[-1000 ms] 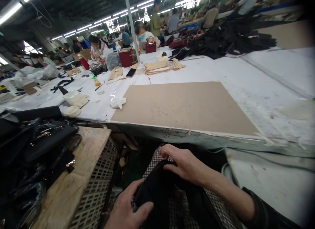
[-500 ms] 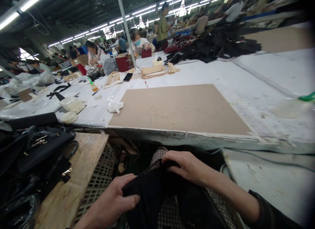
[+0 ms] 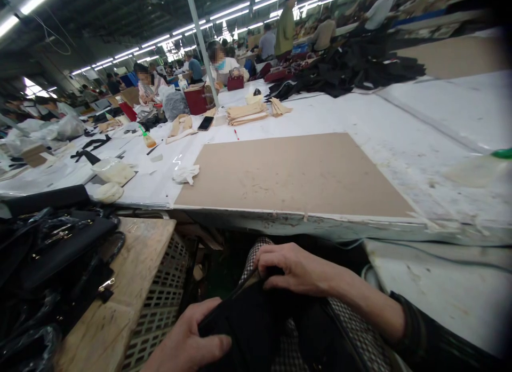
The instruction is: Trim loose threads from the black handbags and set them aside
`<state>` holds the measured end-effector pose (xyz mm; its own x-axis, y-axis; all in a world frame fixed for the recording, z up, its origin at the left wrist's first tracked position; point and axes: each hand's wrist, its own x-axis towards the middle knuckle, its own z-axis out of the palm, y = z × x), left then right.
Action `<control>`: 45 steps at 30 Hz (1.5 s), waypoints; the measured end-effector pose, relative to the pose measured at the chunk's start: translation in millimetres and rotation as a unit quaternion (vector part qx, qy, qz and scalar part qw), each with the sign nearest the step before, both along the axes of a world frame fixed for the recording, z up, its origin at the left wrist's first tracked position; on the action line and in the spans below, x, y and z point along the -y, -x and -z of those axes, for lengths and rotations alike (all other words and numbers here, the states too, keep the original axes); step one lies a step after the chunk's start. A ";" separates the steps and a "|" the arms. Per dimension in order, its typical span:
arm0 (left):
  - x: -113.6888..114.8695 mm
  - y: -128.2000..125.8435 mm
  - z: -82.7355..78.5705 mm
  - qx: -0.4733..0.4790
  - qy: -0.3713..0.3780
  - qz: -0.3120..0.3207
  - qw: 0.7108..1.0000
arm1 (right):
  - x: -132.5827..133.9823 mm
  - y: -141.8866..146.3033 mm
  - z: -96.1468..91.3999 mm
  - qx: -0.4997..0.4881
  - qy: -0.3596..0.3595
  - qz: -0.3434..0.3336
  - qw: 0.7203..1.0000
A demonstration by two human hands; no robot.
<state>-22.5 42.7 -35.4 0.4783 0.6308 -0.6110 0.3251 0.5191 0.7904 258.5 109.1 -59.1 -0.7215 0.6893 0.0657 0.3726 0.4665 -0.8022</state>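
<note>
In my lap, over checkered cloth [image 3: 290,353], lies a soft black bag [image 3: 248,329], its lower part cut off by the frame's bottom edge. My left hand [image 3: 200,337] grips its left edge, thumb on top and fingers tucked behind. On the far upper edge, my right hand [image 3: 290,268] has its fingers curled over the black material. The checkered cloth shows on both sides of the bag and through the gap in its middle.
A worktable carries a brown board [image 3: 288,174], crumpled white plastic [image 3: 186,174], a phone [image 3: 205,123] and beige strips [image 3: 247,115]. Black handbags [image 3: 60,244] pile on a wooden board [image 3: 136,265] at left. A metal pole [image 3: 202,49] rises behind; people sit across the table.
My left hand has shifted slightly down and right with the bag's edge. My right hand has moved a little left, still gripping. The camera view has shifted slightly.
</note>
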 end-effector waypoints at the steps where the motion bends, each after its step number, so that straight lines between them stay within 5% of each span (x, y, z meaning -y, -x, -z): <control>1: 1.2 0.8 2.3 -0.001 0.008 -0.007 1.000 | -0.7 0.5 1.2 0.001 0.005 -0.002 1.000; 4: 5.0 5.0 7.4 -0.006 0.016 -0.019 1.000 | -2.7 3.4 4.9 -0.019 0.044 0.007 0.999; 11: 16.0 11.3 10.8 -0.109 -0.138 -0.044 0.983 | -1.0 21.7 12.5 -0.071 0.101 0.062 0.990; 22: 19.7 12.9 17.9 -0.107 -0.110 -0.097 0.983 | 9.2 36.3 16.4 0.009 0.007 0.112 0.994; 30: 5.9 20.7 32.7 -0.006 -0.066 -0.163 0.984 | 12.4 45.2 24.9 0.050 -0.001 0.137 0.989; 35: -14.2 5.9 33.7 -0.052 -0.057 -0.086 0.993 | 13.9 52.8 34.6 0.062 -0.007 0.136 0.989; 41: -36.0 -10.5 28.8 -0.131 -0.175 0.060 0.974 | 15.3 52.2 37.1 0.055 0.003 0.150 0.987; 45: -42.7 -15.2 35.0 -0.136 -0.232 0.103 0.958 | 16.3 49.9 37.9 0.053 0.014 0.158 0.986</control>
<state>-7.3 85.4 -70.4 0.4850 0.7739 -0.4073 0.6097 0.0347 0.7919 208.7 92.8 -97.0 -0.4719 0.8814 -0.0205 0.5779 0.2917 -0.7622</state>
